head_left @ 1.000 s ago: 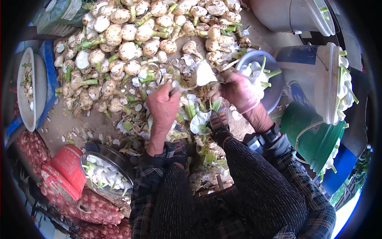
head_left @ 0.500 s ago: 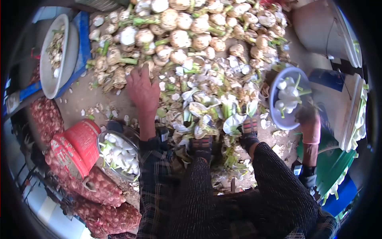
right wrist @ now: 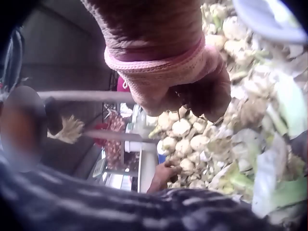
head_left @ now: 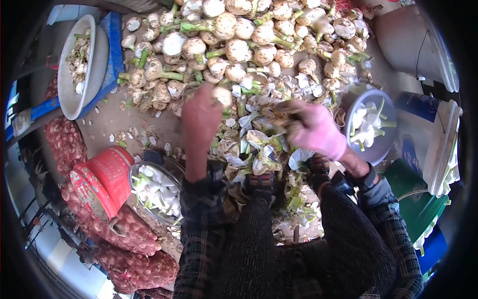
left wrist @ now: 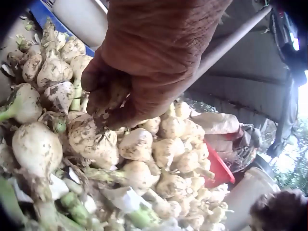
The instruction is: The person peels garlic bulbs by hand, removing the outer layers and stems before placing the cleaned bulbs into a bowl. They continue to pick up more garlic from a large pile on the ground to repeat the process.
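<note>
My left hand (head_left: 201, 122) pinches an unpeeled garlic bulb (head_left: 222, 97) in the head view, in front of the heap of garlic (head_left: 236, 50). In the left wrist view the fingers of that hand curl round a dirt-streaked bulb (left wrist: 91, 137) over the heap. My right hand (head_left: 318, 129), in a pink fingerless glove, hovers over loose peelings (head_left: 264, 144), blurred, its bare fingers pointing left. Nothing shows between them. Beside it a grey-purple bowl (head_left: 386, 142) holds peeled white bulbs (head_left: 368, 122) with green stems.
At the left stand a metal pot (head_left: 177, 179) of peeled bulbs, a red bucket (head_left: 107, 177) and full red mesh sacks (head_left: 122, 231). A pale basin (head_left: 64, 94) lies beyond. White buckets (head_left: 450, 149) and a green bucket (head_left: 406, 187) line the right side.
The right hand left a peeled bulb at the bowl side and came back left over the peelings. The left hand reached to the heap and drew back with an unpeeled bulb.
</note>
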Tool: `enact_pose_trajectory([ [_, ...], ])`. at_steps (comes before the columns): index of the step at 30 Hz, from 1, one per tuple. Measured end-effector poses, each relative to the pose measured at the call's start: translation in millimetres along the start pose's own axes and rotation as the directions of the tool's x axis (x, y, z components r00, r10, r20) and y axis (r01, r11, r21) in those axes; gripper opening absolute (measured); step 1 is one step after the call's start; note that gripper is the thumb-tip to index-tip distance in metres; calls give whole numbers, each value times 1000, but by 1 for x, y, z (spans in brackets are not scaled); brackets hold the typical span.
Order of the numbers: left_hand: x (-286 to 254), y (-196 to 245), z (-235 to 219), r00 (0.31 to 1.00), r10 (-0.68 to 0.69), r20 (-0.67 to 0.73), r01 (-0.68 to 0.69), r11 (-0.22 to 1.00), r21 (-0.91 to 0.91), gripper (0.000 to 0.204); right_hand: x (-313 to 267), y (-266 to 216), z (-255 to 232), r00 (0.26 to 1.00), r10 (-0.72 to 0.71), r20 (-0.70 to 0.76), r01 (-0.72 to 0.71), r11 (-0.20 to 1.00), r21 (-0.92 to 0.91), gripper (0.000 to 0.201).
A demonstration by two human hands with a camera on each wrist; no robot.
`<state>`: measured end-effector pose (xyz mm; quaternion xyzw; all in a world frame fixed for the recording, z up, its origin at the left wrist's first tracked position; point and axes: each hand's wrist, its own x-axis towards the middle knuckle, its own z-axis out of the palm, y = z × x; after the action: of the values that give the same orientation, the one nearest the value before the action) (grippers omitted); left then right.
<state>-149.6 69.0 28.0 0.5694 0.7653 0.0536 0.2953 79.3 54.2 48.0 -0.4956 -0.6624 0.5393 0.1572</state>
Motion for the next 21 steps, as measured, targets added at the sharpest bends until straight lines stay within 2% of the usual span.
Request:
enact_pose_trajectory([
  [2,-22,32,4,981,172,89,-178,982,66,39,12,-4,16,975,-218,-31,207,954,-216,33],
  [3,-30,37,11,934,354,53,-357,932,65,40,12,1,21,976,-216,-22,206,955,-213,33],
  [4,-36,40,18,853,522,15,-522,850,74,42,12,6,26,966,-253,55,254,882,-397,29],
  [5,-39,46,28,846,533,-4,-532,846,11,43,14,9,29,950,-282,136,308,768,-562,28],
  [6,-42,52,33,840,543,-20,-543,838,-54,44,14,10,28,948,-287,141,316,769,-556,28],
  [7,-46,54,35,846,534,-18,-534,844,-53,44,9,11,24,971,-207,118,238,832,-501,29],
  [8,-47,58,35,888,459,15,-447,872,-199,42,7,12,20,987,-129,100,160,879,-449,31],
  [9,-45,60,34,919,390,55,-351,874,-337,41,4,11,18,990,-135,45,141,884,-446,27],
  [10,-43,57,35,922,384,51,-346,875,-338,41,5,10,14,989,-137,52,146,883,-447,27],
  [12,-38,50,41,905,407,125,-304,822,-481,42,2,7,6,986,15,168,34,958,-283,24],
  [13,-38,46,43,915,362,176,-238,840,-488,41,2,10,7,989,-59,133,88,971,-223,24],
  [14,-39,41,44,914,324,245,-93,754,-650,46,3,9,7,991,-46,124,74,970,-231,24],
  [15,-42,38,45,920,348,178,-112,671,-733,48,7,3,7,967,219,132,-225,974,30,24],
  [16,-46,35,45,926,361,107,-130,575,-808,50,7,2,2,869,453,200,-494,824,277,24],
  [17,-47,29,45,856,512,-70,-448,668,-594,54,-1,17,-2,909,356,214,-416,773,479,26],
  [18,-55,34,43,831,552,-67,-502,693,-518,57,-2,35,-2,993,63,104,-107,860,499,27],
  [20,-61,41,55,817,541,-198,-566,690,-451,58,1,43,2,955,243,169,-284,594,752,29],
  [21,-61,42,58,814,549,-192,-569,683,-459,58,4,46,5,984,128,124,-178,644,744,27],
])
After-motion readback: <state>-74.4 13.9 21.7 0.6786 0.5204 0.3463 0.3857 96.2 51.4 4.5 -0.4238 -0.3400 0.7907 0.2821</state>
